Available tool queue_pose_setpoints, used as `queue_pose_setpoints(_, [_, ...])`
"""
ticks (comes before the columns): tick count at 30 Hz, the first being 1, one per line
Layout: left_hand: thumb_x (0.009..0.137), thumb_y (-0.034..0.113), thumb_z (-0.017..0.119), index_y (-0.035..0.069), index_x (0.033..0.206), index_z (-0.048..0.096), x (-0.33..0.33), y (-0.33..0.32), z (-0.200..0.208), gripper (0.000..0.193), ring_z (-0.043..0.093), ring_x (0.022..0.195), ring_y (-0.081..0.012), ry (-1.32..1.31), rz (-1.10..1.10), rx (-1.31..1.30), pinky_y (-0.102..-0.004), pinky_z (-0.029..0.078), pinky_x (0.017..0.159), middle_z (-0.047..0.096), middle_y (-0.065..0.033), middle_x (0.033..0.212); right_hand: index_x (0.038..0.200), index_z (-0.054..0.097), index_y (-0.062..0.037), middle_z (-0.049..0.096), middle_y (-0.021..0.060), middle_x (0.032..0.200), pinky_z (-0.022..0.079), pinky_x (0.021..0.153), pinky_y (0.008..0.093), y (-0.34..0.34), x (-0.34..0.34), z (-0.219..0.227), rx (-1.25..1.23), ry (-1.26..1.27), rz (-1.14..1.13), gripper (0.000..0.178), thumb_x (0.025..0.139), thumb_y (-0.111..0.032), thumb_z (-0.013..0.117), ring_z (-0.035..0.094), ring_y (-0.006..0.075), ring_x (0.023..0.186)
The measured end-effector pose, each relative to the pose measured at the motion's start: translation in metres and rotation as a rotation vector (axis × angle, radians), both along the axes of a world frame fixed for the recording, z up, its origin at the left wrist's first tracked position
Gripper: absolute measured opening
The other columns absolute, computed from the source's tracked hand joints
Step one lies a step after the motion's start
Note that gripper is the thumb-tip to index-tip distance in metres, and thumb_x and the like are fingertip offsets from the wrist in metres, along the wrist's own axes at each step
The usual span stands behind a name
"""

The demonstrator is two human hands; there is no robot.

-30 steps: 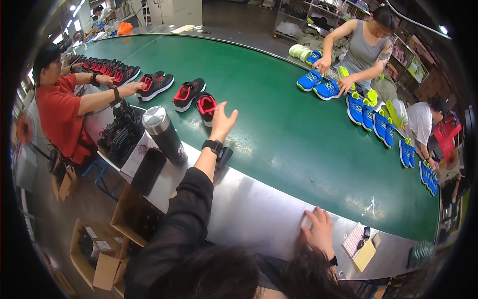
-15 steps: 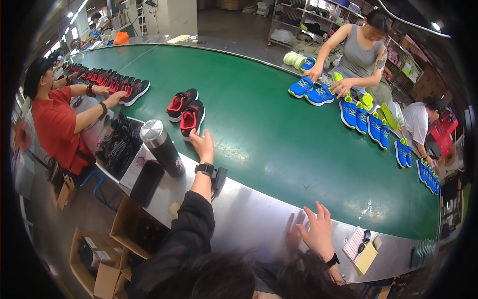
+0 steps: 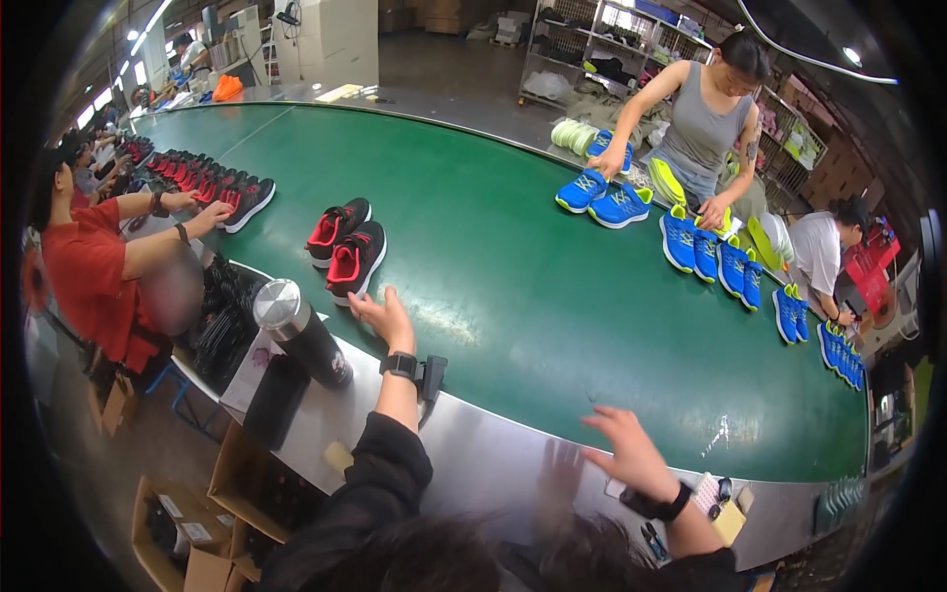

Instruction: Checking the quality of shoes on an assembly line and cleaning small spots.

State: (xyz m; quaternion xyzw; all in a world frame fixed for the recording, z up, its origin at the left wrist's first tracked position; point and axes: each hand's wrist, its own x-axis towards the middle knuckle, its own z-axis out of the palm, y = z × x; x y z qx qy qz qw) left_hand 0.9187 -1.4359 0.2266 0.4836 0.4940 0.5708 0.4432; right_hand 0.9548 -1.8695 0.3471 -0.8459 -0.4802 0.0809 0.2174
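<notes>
My left hand (image 3: pixel 388 321) is open, fingers apart, just behind the near end of a black shoe with red lining (image 3: pixel 356 261); I cannot tell if a fingertip touches it. A second such shoe (image 3: pixel 338 232) sits close beside it on the green belt (image 3: pixel 473 247). Over the belt's near edge, to the right, my right hand (image 3: pixel 631 449) is raised and open, holding nothing. Dark bands circle both wrists, and a small black device (image 3: pixel 431 376) shows beside the left one.
A steel-topped black tumbler (image 3: pixel 304 335) and a dark flat case (image 3: pixel 277 403) stand on the metal ledge. A yellow pad (image 3: pixel 730 520) lies right. Across the belt, a person in grey handles blue shoes (image 3: pixel 620 205). A person in red (image 3: pixel 89 261) reaches toward black-red shoes at left.
The view has shifted slightly. My left hand has drawn back a little from the near shoe, its fingers spreading. My right hand has moved left and forward over the belt's edge.
</notes>
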Motion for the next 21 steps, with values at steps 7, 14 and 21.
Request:
queue_pose_setpoints(7, [0.089, 0.016, 0.060, 0.001, 0.139, 0.043, 0.007, -0.021, -0.023, 0.054, 0.045, 0.128, -0.0326, 0.149, -0.158, 0.054, -0.0416, 0.038, 0.105, 0.045, -0.0219, 0.139, 0.136, 0.044, -0.0091, 0.058, 0.0142, 0.117, 0.056, 0.082, 0.0358, 0.115, 0.194, -0.036, 0.382, 1.078, -0.275, 0.050, 0.091, -0.010, 0.064, 0.067, 0.0248, 0.095])
queue_pose_setpoints(14, [0.087, 0.013, 0.060, 0.006, 0.086, 0.069, 0.016, -0.046, 0.015, 0.012, 0.061, 0.089, -0.0263, 0.483, -0.635, 0.250, -0.0375, 0.048, 0.080, 0.066, -0.0099, 0.084, 0.146, 0.019, -0.0196, 0.044, 0.0195, 0.122, 0.061, 0.084, 0.0412, 0.234, 0.351, -0.106, 1.099, 1.120, -0.750, 0.075, 0.086, 0.015, 0.049, 0.064, 0.0308, 0.090])
queue_pose_setpoints(21, [0.085, 0.009, 0.061, 0.006, 0.082, 0.067, 0.015, -0.052, 0.017, 0.007, 0.055, 0.079, -0.0254, 0.596, -0.655, 0.454, -0.0371, 0.046, 0.071, 0.062, -0.0070, 0.076, 0.146, 0.002, -0.0277, 0.036, 0.0198, 0.137, 0.062, 0.078, 0.0424, 0.332, 0.394, -0.115, 1.338, 1.115, -0.697, 0.093, 0.087, -0.003, 0.070, 0.057, 0.0325, 0.108])
